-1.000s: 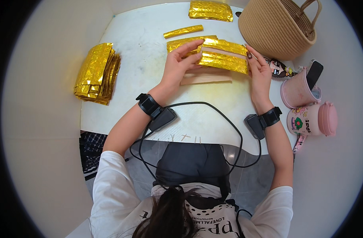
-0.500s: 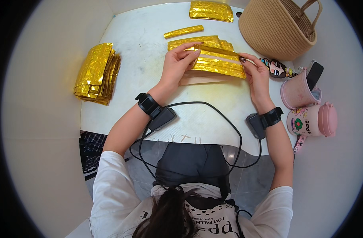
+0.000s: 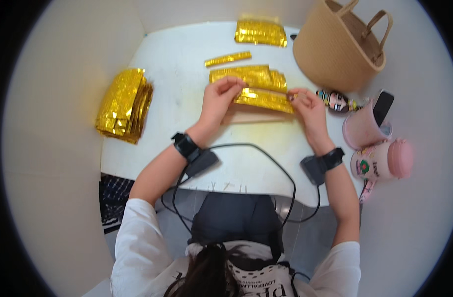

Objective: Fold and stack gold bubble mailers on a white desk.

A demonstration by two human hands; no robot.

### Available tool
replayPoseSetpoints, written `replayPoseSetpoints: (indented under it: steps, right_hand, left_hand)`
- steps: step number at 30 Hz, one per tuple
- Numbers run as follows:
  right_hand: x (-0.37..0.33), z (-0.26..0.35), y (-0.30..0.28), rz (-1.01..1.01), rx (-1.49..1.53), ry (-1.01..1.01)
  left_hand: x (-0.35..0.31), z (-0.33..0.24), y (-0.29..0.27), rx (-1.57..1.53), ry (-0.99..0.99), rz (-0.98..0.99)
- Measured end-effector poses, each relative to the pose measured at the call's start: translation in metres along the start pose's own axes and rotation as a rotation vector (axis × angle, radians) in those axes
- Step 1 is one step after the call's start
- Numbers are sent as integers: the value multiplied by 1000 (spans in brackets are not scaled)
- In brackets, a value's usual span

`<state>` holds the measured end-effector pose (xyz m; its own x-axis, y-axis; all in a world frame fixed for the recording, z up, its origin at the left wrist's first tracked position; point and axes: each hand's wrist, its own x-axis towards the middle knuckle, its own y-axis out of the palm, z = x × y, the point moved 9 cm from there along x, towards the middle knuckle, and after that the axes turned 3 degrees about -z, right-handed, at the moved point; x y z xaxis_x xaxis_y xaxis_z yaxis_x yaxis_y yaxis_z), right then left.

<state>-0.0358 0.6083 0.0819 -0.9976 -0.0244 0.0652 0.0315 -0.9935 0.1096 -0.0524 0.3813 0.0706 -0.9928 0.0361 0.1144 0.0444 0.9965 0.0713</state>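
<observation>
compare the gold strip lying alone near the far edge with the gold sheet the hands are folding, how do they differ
The lone gold strip is narrow and short; the gold sheet being folded is wider and longer. The strip lies flat on the white table, touched by nothing; the sheet is pinched at its ends by the left hand and right hand over a wooden board. The strip tilts up to the right; the sheet slopes down to the right. Both are shiny, crinkled gold foil.
</observation>
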Motion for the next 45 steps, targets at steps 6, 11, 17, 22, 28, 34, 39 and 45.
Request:
replayPoseSetpoints:
  steps: [6,11,17,22,28,34,39,45]
  right_hand:
    - [-5,-9,-9,-83,30,67]
    - [5,-8,-11,3,30,12]
    - [6,-2,0,84,50,22]
    - [2,-1,-9,109,79,-39]
    - [3,0,-13,76,70,4]
    - [4,-6,-5,173,90,74]
    - [6,-8,-3,197,114,55]
    - [4,-8,-3,186,98,106]
  left_hand:
    - [-10,-4,12,-123,-130,-18]
    - [-7,-7,16,-69,-96,-59]
    - [1,-4,7,-114,-69,-76]
    - [3,4,16,-61,-70,-2]
    - [-2,4,20,-107,-69,31]
    - [-6,0,22,5,-96,-7]
    - [-9,1,23,7,-151,41]
    - [-13,-5,37,-42,-87,176]
